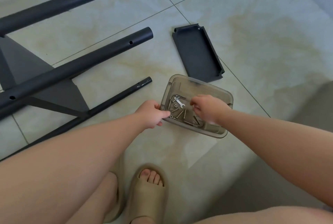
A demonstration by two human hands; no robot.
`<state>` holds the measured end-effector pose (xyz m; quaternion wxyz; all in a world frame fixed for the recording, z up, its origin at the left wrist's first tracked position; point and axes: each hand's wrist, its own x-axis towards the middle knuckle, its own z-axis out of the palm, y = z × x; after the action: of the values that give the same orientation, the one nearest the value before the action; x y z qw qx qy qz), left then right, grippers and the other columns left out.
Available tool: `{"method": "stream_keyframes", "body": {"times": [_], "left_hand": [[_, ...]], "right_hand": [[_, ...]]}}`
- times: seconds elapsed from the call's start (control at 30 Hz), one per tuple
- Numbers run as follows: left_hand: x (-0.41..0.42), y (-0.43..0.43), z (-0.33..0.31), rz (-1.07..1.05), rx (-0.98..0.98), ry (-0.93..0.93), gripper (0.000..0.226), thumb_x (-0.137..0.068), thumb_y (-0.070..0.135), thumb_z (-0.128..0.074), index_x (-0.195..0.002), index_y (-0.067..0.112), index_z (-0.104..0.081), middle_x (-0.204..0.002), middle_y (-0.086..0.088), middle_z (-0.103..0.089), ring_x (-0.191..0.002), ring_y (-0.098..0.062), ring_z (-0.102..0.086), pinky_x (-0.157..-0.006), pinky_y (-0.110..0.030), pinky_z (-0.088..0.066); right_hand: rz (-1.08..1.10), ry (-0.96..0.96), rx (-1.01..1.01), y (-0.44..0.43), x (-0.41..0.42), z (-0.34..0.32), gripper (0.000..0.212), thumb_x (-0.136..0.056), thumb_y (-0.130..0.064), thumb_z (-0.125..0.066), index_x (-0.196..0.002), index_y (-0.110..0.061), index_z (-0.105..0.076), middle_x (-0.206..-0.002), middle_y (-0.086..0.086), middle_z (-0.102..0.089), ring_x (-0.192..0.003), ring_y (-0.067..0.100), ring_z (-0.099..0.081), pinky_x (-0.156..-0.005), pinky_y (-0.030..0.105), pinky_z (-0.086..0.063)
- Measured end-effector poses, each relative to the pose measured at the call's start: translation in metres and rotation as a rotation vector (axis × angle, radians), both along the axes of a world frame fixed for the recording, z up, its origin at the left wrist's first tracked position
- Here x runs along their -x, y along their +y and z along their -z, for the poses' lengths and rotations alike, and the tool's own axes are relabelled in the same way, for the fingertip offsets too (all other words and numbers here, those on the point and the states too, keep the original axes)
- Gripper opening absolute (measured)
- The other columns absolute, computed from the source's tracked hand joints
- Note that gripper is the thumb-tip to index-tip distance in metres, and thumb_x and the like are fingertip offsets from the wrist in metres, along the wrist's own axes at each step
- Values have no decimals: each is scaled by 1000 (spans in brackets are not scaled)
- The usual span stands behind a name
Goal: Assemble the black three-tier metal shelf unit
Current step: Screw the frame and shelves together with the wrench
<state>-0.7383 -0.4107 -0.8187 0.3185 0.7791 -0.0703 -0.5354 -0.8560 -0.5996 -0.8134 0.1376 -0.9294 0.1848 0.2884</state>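
Gripping the tub by its left rim with the left hand: one digit laid over the edge toward the inside, the rest curled against the outer wall. Smoky translucent plastic, rectangular, lidless, set on the tiled floor, directly between the two hands.

Reaching down into the same tub with the right hand, fingers bent toward the contents, tips bunched together. Impossible to tell which: pinching a piece of hardware or merely hovering over it. Too blurred, and partly hidden by the hand itself.

Inside, just left of the right fingertips and just right of the left hand: loose bolts lying flat at all angles on the bottom, a small flat silver wrench beyond them, a few nuts close beside the wrench. More bolts partly covered by the right hand.

Beyond the right hand, past the tub's far rim: a black shelf tray, shallow, with raised lips, notched corners and a bare dark bottom. Near corner very close to the tub, contact unclear.

Left of and beyond the left hand: a thin tube passing just beside the wrist, then a nearer thick tube with drilled holes, then a farther thick tube, with a grey panel between the thin tube and the nearer thick one.

Below both forearms, toward the body: a foot in a beige sandal.
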Motion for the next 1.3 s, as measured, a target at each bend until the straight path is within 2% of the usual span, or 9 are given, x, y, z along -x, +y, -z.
{"method": "stream_keyframes", "body": {"times": [0.17, 0.5, 0.6, 0.77, 0.93, 1.03, 1.1, 1.2, 1.3], "left_hand": [[-3, 4, 9, 26, 57, 5, 32, -89, 32, -73, -87, 14, -47, -115, -16, -68, -82, -19, -74, -72, -33, -48], [-2, 3, 21, 7, 101, 14, 34, -86, 36, -76, -89, 12, -51, -113, -20, -68, -80, -20, -73, -67, -29, -43], [-2, 3, 22, 8, 105, 20, 35, -86, 37, -76, -88, 13, -51, -110, -18, -69, -82, -21, -74, -65, -29, -42], [-1, 3, 20, 6, 110, 16, 36, -86, 39, -76, -88, 13, -51, -89, -6, -60, -81, -21, -73, -58, -26, -39], [5, 4, 12, 17, 90, -42, 35, -87, 38, -74, -90, 12, -52, -88, -7, -60, -74, -20, -69, -56, -25, -39], [6, 3, 7, 45, 49, -97, 36, -86, 45, -73, -90, 14, -54, -94, -12, -69, -87, -32, -71, -65, -32, -45], [5, 3, -5, 113, -3, -133, 42, -85, 52, -71, -96, 15, -54, -96, -8, -65, -95, -35, -68, -73, -36, -46], [-3, 1, -46, 279, -64, -163, 57, -87, 49, -69, -127, 14, -50, -109, -8, -60, -105, -28, -62, -82, -34, -45], [-14, 8, -102, 433, -65, -236, 42, -94, 34, -66, -123, 5, -59, -101, -11, -63, -101, -27, -64, -86, -33, -47]], "right_hand": [[-53, 130, -7, 3, -7, 33, 30, -100, -20, -49, -128, -21, -58, -119, 9, -63, -105, 34, -61, -79, 38, -50], [-158, 92, -19, -1, -14, 69, 42, -100, -14, -52, -138, -29, -52, -129, 5, -48, -109, 34, -60, -74, 39, -47], [-154, 103, 21, -4, -11, 71, 37, -99, -10, -50, -131, -27, -55, -126, 6, -48, -107, 35, -59, -69, 36, -39], [-179, 114, 88, -7, -12, 70, 28, -101, -23, -51, -128, -20, -58, -122, 7, -48, -104, 34, -60, -68, 37, -42], [-186, 135, 93, -8, -17, 53, 22, -98, -24, -54, -117, -16, -62, -117, 4, -55, -102, 31, -62, -67, 35, -42], [-61, 90, 53, -6, -19, 37, 2, -93, -19, -57, -95, -19, -57, -106, 8, -64, -92, 33, -62, -68, 35, -46], [32, 49, 14, -6, -21, 20, 8, -92, -17, -57, -87, -20, -52, -99, 12, -66, -87, 34, -60, -71, 36, -49], [61, -19, -33, -5, -27, -17, 11, -98, -16, -55, -107, -22, -56, -105, 9, -68, -92, 32, -62, -79, 39, -53], [38, -32, -64, 10, -33, -59, 35, -102, -13, -51, -135, -23, -57, -119, 6, -66, -109, 29, -61, -84, 34, -48]]}}
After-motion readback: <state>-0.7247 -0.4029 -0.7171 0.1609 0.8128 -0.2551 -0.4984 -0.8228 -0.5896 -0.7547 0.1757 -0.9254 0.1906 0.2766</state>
